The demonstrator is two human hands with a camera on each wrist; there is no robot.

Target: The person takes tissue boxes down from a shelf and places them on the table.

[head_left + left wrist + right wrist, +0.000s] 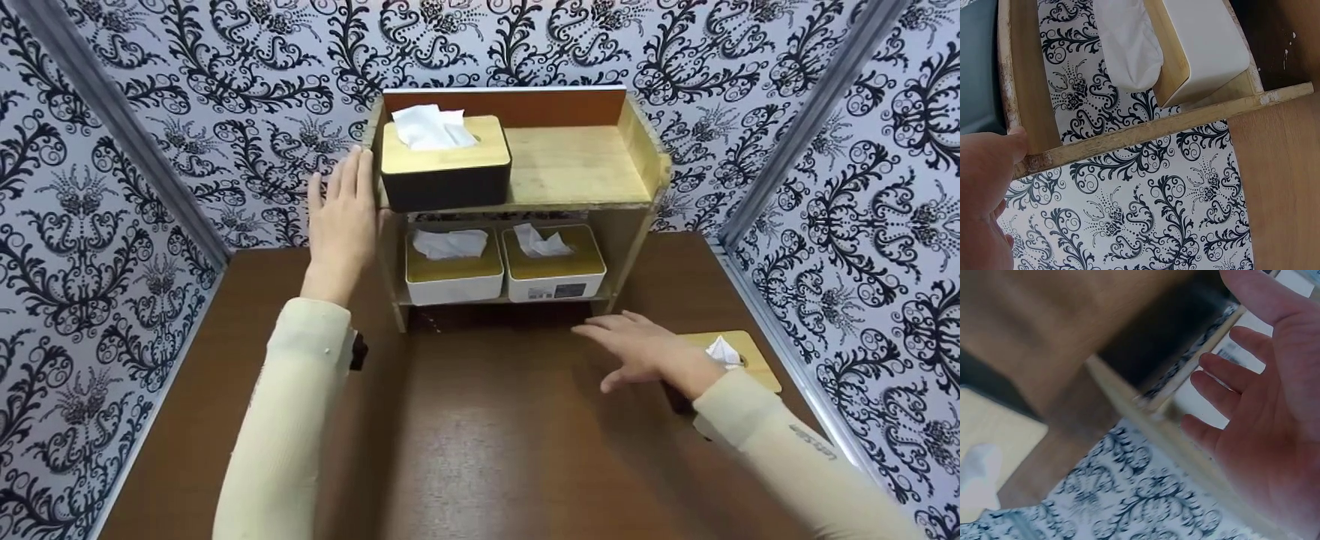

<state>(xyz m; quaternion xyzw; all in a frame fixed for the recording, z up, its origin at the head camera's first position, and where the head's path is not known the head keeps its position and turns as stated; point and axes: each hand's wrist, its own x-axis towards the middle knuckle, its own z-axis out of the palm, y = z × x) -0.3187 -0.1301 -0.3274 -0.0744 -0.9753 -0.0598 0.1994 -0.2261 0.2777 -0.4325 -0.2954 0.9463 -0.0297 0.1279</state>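
Both grips unclenched: left hand (342, 221) against the shelf (574, 165), ideally steadying it; right hand (645, 349), empty over the worktop (480, 427), should clear the box (756, 364) near its wrist.

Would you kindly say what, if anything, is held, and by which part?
Nothing appears gripped; the left hand touches the shelf's left side, the right hand is empty.

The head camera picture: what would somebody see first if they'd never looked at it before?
Probably the black tissue box with a light wooden lid and white tissue poking out, at the left of the wooden shelf's top board. Below, two white tissue boxes stand side by side. The swirly black-and-white wall pattern might grab the eye too, behind the shelf and on both sides.
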